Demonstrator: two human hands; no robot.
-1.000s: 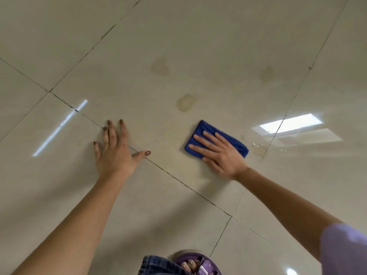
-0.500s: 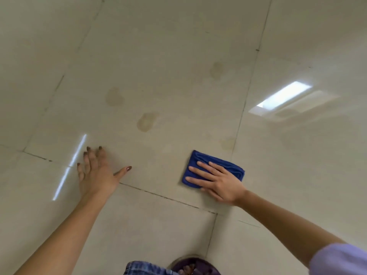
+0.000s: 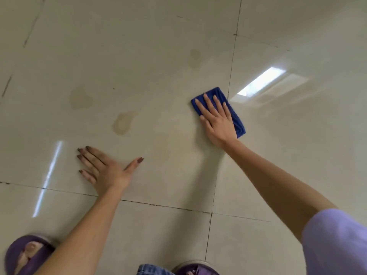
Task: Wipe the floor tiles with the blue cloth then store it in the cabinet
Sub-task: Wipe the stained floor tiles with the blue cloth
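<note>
Glossy beige floor tiles (image 3: 158, 56) with dark grout lines fill pretty much the whole view, and there are two bright light reflections on them, one window-shaped patch (image 3: 262, 81) up right and one thin streak (image 3: 49, 175) on the left. I count three brownish stains (image 3: 123, 122) that are easy to spot (there might be a fainter fourth, can't really tell). One blue cloth (image 3: 237, 122), folded into a rectangle, lies flat on the same tile as the stains, right by the vertical grout line. The right hand (image 3: 217, 122) presses flat on it, fingers straight and slightly spread, not gripping. The cloth sits under those fingers and pokes out past the fingertips and along the pinky side. The left hand (image 3: 105, 171) is flat on bare tile, well apart from the cloth, fingers straight, thumb out, holding nothing. Two purple slippers (image 3: 21, 255) show at the bottom edge, plus a lilac sleeve (image 3: 337, 245) on the right arm.
</note>
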